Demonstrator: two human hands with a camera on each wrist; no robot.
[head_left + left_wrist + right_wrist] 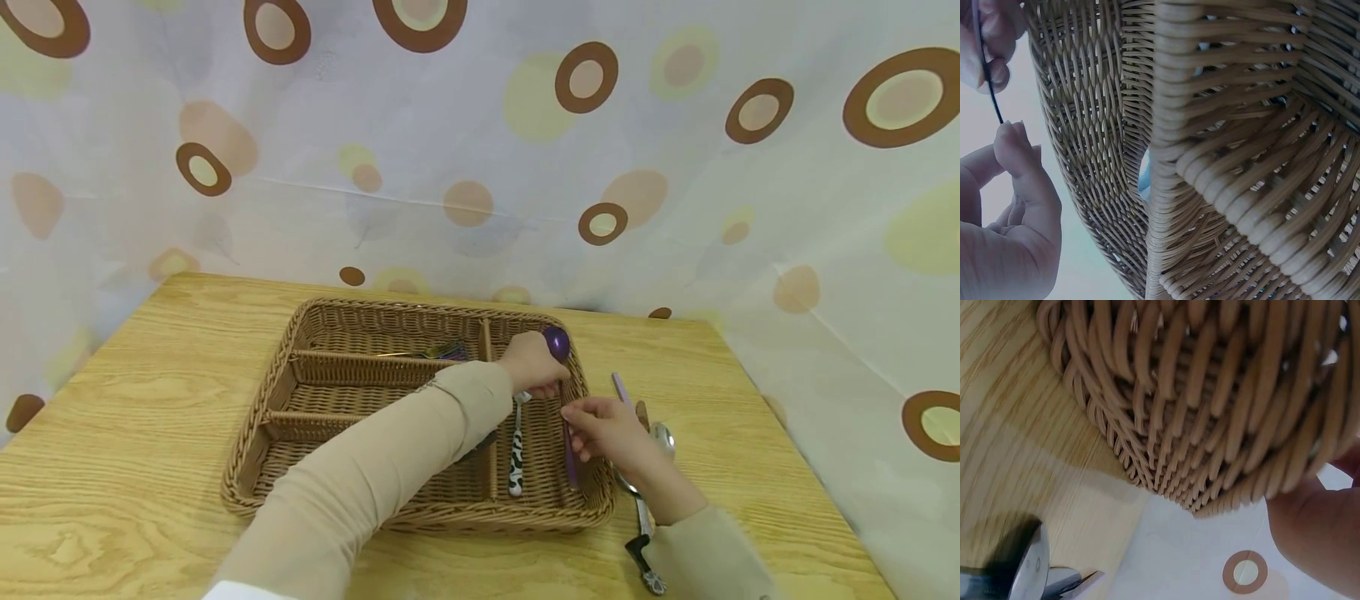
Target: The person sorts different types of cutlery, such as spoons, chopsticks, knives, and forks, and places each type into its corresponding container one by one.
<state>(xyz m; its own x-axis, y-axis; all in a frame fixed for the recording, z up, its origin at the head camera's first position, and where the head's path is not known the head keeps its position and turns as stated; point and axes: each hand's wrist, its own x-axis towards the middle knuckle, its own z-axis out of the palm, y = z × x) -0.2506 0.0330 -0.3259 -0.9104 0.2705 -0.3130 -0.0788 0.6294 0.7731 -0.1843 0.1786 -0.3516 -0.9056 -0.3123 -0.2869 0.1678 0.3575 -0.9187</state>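
A purple spoon (557, 342) is in the right-hand compartment of the wicker basket (517, 523), beside its right wall. My left hand (534, 363) reaches over the basket and grips the spoon just below its bowl; part of its fingers is hidden. Nearer me, my right hand (609, 429) pinches the same spoon's handle at the basket's right rim. The left wrist view shows fingers of two hands on the thin handle (988, 81). Left of the spoon lies a utensil with a black-and-white spotted handle (516, 462).
Several forks (450, 352) lie in the back left compartment. A dark utensil (477, 447) shows partly under my left sleeve. On the table right of the basket are a purple handle (621, 388), a silver spoon (663, 437) and a black-handled utensil (645, 560). A patterned cloth (420, 233) stands behind.
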